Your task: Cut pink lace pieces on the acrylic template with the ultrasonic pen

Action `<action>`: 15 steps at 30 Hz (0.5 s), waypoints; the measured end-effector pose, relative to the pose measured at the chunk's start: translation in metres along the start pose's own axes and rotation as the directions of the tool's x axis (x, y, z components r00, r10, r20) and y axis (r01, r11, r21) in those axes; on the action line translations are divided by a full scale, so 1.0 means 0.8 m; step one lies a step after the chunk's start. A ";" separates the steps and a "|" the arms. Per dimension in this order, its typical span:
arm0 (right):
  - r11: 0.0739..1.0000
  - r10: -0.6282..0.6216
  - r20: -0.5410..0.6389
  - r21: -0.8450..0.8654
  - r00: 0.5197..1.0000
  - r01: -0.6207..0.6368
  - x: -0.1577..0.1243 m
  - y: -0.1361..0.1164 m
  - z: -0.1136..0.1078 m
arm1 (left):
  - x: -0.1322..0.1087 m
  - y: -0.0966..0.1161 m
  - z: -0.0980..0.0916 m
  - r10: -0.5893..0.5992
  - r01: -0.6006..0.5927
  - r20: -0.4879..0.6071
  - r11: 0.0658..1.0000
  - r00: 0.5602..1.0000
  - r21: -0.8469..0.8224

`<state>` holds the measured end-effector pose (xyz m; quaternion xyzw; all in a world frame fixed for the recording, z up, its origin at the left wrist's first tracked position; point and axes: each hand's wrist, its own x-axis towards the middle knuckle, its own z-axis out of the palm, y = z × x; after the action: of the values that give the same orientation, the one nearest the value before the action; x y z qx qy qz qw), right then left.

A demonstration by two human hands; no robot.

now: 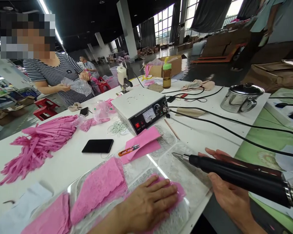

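Observation:
My left hand (pixel 148 204) lies flat, fingers stretched, on a pink fabric piece (pixel 182 191) over a clear plastic template sheet (pixel 136 172). My right hand (pixel 230 195) holds a black handheld cutter (pixel 234 172) with a pointed metal tip and a braided cable end. The tip points left, above the sheet. A dark brown strip (pixel 256 167) shows behind the cutter; whether I grip it too is unclear. Left of my left hand are stacked pink lace-edged pieces (pixel 102 185). Orange-handled thread snips (pixel 129 150) rest on a folded pink sheet (pixel 146 138).
A control box (pixel 139 100) with a meter stands mid-table, black cables (pixel 210 122) running right. Nearby are a phone (pixel 97 146), pink strips (pixel 48 133), a steel lidded mug (pixel 241 99) and a green-capped bottle (pixel 166 76). Across the table, a person in a striped top (pixel 63 74) handles clear plastic.

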<state>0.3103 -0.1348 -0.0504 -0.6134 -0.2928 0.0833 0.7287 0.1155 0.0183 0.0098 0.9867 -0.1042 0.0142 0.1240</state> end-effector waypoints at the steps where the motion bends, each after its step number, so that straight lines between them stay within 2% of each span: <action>1: 0.994 0.032 -0.025 0.102 0.999 -0.029 0.002 -0.002 0.005 | 0.002 -0.001 0.003 0.010 -0.010 0.005 1.000 1.000 -0.006; 3: 0.973 0.066 -0.062 0.226 0.996 -0.050 0.006 -0.004 0.012 | 0.003 -0.003 0.008 0.022 -0.023 0.016 1.000 1.000 0.006; 7: 0.930 0.121 -0.107 0.359 0.987 -0.075 0.013 -0.004 0.019 | 0.000 -0.006 0.008 0.064 -0.067 0.042 0.995 0.997 0.077; 11: 0.885 0.174 -0.121 0.454 0.977 -0.101 0.020 -0.006 0.025 | -0.002 -0.009 0.007 0.089 -0.092 0.032 0.990 0.996 0.106; 15: 0.870 0.163 -0.148 0.487 0.975 -0.072 0.033 -0.014 0.030 | -0.002 -0.010 0.010 0.084 -0.089 0.048 0.991 0.995 0.102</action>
<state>0.3163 -0.1042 -0.0290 -0.4359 -0.1563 0.1402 0.8752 0.1153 0.0239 -0.0003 0.9864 -0.1487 0.0034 0.0694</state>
